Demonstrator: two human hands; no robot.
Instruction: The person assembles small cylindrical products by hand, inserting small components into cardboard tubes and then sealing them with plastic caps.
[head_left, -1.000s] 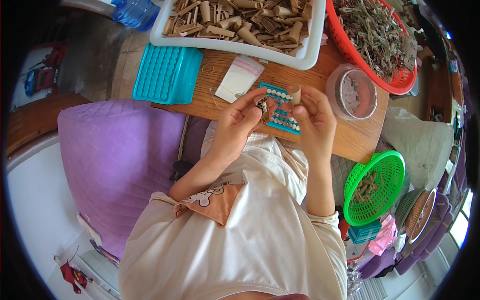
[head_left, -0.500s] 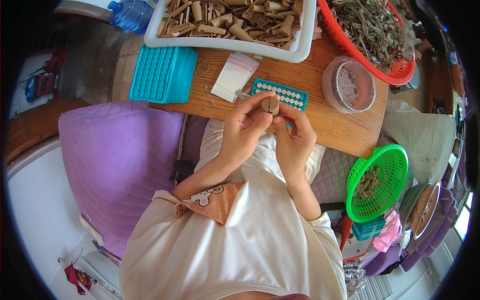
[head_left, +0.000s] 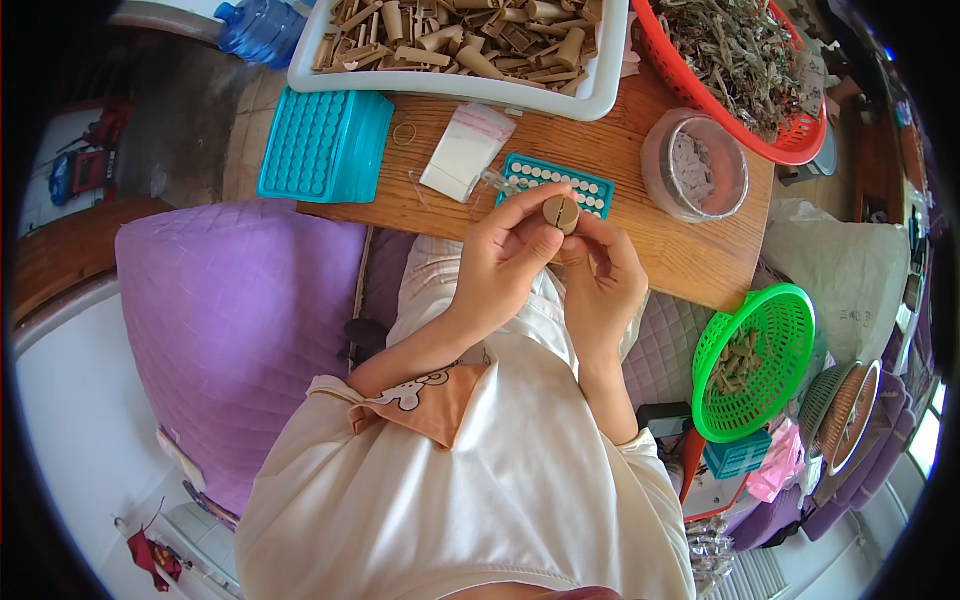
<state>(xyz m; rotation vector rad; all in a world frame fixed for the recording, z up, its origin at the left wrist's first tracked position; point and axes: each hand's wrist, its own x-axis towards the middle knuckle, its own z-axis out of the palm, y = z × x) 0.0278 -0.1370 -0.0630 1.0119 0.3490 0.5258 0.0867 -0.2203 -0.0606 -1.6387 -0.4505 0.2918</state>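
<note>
Between both hands I hold a small brown cylindrical piece (head_left: 561, 213), its round end with a dark slit facing up. The fingers and thumb of my left hand (head_left: 505, 255) grip it from the left; my right hand (head_left: 603, 280) pinches it from the right. Just beyond my fingers lies a teal tray (head_left: 545, 170) with rows of white round pieces, partly hidden by my hands. A large white bin (head_left: 480, 100) at the table's far side holds many similar brown pieces (head_left: 480, 62), some tapered like tubes.
On the wooden table (head_left: 690, 260) stand stacked teal trays (head_left: 325, 150), a clear plastic bag (head_left: 465, 155), a clear tub (head_left: 650, 170) of pale bits and a red basket (head_left: 800, 148) of greyish scraps. A green basket (head_left: 795, 390) with brown pieces sits at right, a purple quilted cover (head_left: 240, 330) at left.
Both hands have shifted slightly right and nearer to me with the brown piece. Its slit end has turned a little, and more of the teal tray is covered on its right.
</note>
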